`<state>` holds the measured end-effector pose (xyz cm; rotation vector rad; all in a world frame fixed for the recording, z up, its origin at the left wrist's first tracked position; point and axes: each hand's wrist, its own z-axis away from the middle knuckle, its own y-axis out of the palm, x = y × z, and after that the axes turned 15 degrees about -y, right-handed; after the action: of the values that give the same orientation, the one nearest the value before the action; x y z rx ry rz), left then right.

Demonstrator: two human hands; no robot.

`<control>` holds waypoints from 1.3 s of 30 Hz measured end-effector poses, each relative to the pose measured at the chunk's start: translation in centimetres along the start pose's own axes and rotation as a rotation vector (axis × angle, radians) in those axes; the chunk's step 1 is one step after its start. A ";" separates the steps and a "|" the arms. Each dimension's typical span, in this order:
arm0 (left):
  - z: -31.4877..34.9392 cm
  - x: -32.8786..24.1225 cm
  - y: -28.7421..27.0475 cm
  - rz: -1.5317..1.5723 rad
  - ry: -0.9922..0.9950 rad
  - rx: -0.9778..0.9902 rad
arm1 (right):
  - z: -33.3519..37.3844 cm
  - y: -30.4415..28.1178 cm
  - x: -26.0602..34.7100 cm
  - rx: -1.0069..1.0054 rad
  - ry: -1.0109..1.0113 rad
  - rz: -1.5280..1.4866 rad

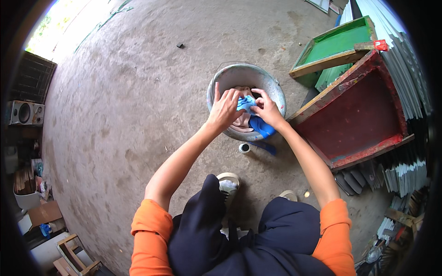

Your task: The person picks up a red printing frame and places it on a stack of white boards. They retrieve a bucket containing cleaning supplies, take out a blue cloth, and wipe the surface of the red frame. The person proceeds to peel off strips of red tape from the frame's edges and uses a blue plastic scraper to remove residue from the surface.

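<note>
Both my hands are over a grey, paint-spotted bucket [277, 89] on the floor. A light-blue, pleated-looking cloth [247, 104] is between them. My left hand [224, 108] pinches its left side, with one finger sticking up. On the other side, my right hand [269, 109] has its thumb and fingers curled at the cloth's right edge. Beige cloth [241, 120] lies inside the bucket below my hands. A bright-blue cloth [261, 127] hangs over the near rim. The fingers partly cover the light-blue piece.
A small white container [244, 148] with a dark top stands just in front of the bucket. To the right, a green-meshed frame [336, 46] and a red-meshed frame [357, 115] lean by stacked sheets [403, 78]. A speaker [26, 113] sits far left.
</note>
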<state>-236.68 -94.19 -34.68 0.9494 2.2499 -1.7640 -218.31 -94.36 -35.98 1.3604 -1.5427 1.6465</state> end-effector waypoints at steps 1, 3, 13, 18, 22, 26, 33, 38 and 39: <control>-0.2 -0.4 -0.6 0.074 -0.016 0.028 | 0.2 -0.6 1.0 -0.004 0.005 -0.068; -0.5 -0.3 -0.9 0.294 0.016 0.115 | 0.6 -1.2 1.6 -0.022 0.027 -0.210; -0.7 -2.1 -2.3 0.383 0.149 0.054 | 1.8 -2.7 4.1 -0.117 0.085 -0.387; -1.0 -2.1 -2.1 0.415 0.086 0.037 | 1.8 -2.8 4.5 -0.171 0.114 -0.399; -1.4 -2.5 -1.2 0.746 -0.389 0.089 | 1.7 -2.9 1.9 -0.361 -0.114 0.281; -1.9 -3.4 -2.9 1.202 -0.826 0.304 | 3.0 -3.6 4.7 -0.275 -0.021 0.056; -3.3 -7.7 -6.2 0.250 -0.125 0.099 | 7.3 -6.7 9.4 -0.286 -0.119 0.182; -4.9 -7.8 -5.7 0.733 -0.484 0.405 | 9.9 -8.2 12.2 -0.154 0.036 0.129; -5.0 -7.8 -5.8 0.743 -0.506 0.423 | 10.2 -8.1 12.4 -0.146 0.032 0.151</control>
<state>-232.32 -93.35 -24.73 1.0549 1.0435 -1.8327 -212.63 -105.31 -22.85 1.1609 -1.7467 1.5994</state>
